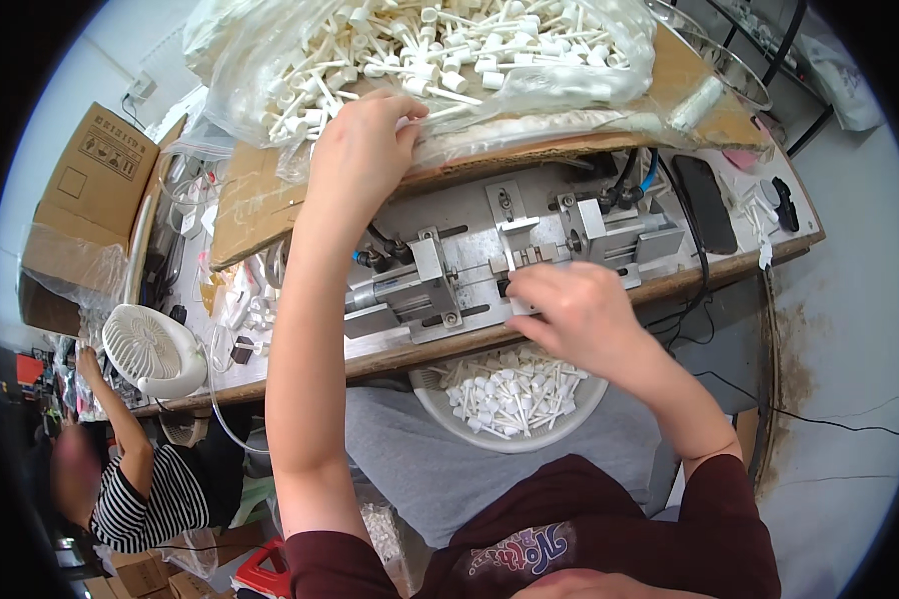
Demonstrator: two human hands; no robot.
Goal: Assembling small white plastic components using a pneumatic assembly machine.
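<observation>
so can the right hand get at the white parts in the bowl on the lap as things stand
Probably yes: the right hand sits at the metal fixture just above the bowl, whose white parts lie open, with nothing between.

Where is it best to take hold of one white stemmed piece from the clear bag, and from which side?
Probably pinch the thin stem near the cap, coming from above: the white stemmed pieces lie flat and tangled in the open clear bag, where the left hand reaches.

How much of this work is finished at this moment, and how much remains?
Done: white stick parts fill part of the bowl on the lap. In hand: the right hand works at the metal fixture; the left hand reaches into the bag. Left: many parts there.
</observation>
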